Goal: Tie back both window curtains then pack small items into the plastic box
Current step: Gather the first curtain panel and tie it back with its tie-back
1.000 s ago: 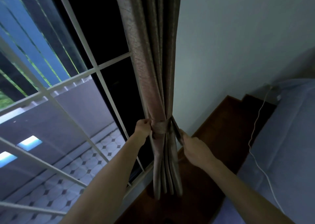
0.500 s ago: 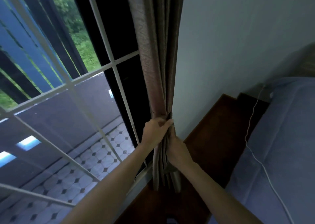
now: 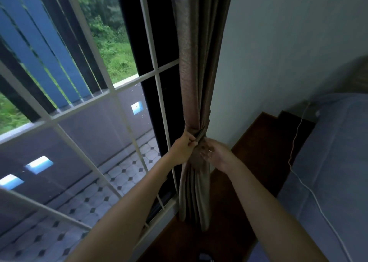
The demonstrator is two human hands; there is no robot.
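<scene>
A brown curtain (image 3: 197, 66) hangs gathered in a narrow bundle between the window and the wall. A tieback band (image 3: 196, 131) of the same fabric cinches it at mid height. My left hand (image 3: 182, 149) pinches the band from the left side. My right hand (image 3: 217, 155) touches the bundle just below the band from the right, fingers spread and loosely bent. The plastic box and the small items are out of view.
A white window grille (image 3: 111, 94) fills the left, with a tiled balcony beyond. A pale wall (image 3: 278, 52) is to the right. Below lies a dark wooden floor (image 3: 258, 148). A blue bed (image 3: 338, 162) with a white cable (image 3: 294, 142) on it sits at right.
The band now sits tight around the curtain. My right hand let go of the band's end and came in front of the bundle. The view tilted up a little.
</scene>
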